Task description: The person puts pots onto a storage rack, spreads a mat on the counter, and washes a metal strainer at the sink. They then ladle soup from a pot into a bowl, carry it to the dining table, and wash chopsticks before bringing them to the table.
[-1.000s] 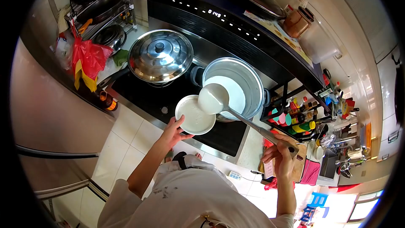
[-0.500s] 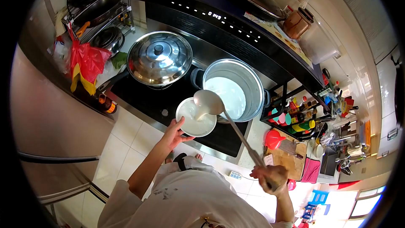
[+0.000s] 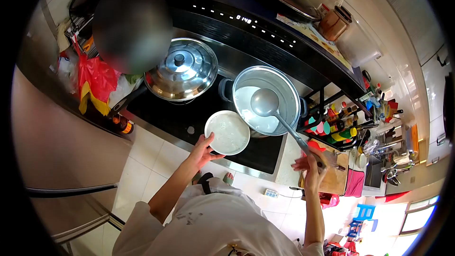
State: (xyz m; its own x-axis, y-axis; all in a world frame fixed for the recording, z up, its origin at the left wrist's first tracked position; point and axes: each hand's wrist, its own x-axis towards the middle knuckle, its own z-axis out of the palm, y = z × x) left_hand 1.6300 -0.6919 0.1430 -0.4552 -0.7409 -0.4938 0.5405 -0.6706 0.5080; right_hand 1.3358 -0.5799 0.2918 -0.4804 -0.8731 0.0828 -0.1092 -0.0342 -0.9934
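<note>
1. The left hand (image 3: pixel 205 152) gripped the bowl (image 3: pixel 227 132), white liquid inside, beside the pot (image 3: pixel 269 98)!
2. The right hand (image 3: pixel 313 165) held the ladle (image 3: pixel 264 103), its scoop over the pot's milky liquid!

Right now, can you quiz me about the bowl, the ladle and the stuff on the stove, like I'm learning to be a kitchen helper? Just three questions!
1. What is the left hand holding? A) a bottle B) a white bowl C) a cup
2. True or false: the ladle's round scoop is over the white bowl.
3. Fill in: to the left of the open pot is a shiny round ____ with a dark knob on top.

Key: 1. B. 2. False, it is at the open pot. 3. lid.
</note>
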